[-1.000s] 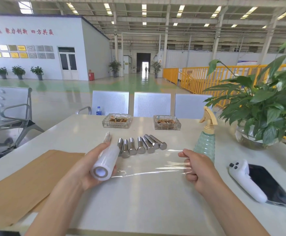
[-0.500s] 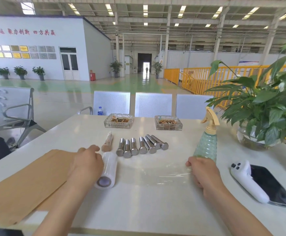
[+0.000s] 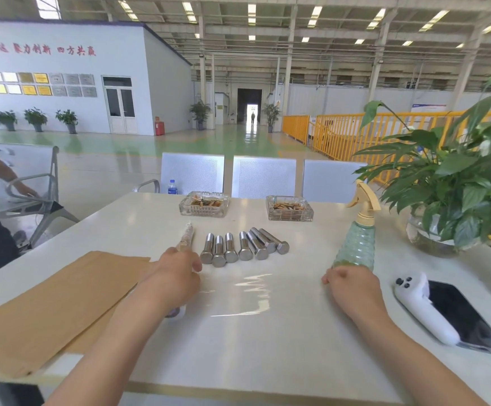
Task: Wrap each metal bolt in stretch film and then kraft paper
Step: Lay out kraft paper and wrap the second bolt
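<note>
The left hand (image 3: 177, 278) has lowered the white roll of clear stretch film (image 3: 177, 310) onto the white worktop and still curls over it. The right hand (image 3: 348, 284) pinches the sheet's far edge, so film now lies flat near the front edge. Seven silver metal bolts (image 3: 242, 247) wait just behind, unwrapped.

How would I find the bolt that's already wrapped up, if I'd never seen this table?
Start at the white table and find the row of shiny metal bolts in front of the two glass ashtrays. Look just left of that row, past the left hand. The wrapped bolt lies there alone, dull, brownish and crinkly, while its neighbours are bare, gleaming steel.
</note>
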